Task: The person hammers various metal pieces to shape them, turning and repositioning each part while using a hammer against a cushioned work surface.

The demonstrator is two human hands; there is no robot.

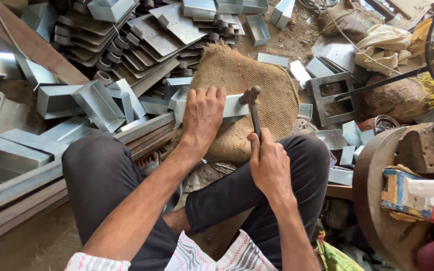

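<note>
Head view: the person sits on the floor with knees up, in dark trousers. The left hand (203,116) lies flat on a folded sheet-metal piece (233,106), fingers (212,94) curled over its far edge, pressing it down on a burlap sack (257,80) just ahead of the knees. The right hand (269,163) is closed around the handle of a hammer (253,108); the dark hammer head sits at the right end of the metal piece, touching it or just above it, I cannot tell which. To the left lie many grey sheet-metal channels (96,103) and long strips (21,175), some stacked against each other. Behind the sack is a heap of curled-edge plates (141,40) and small open boxes (257,29). To the right stand a square metal frame (331,98), a rusty round drum (372,200) and crumpled cloth (385,45).
</note>
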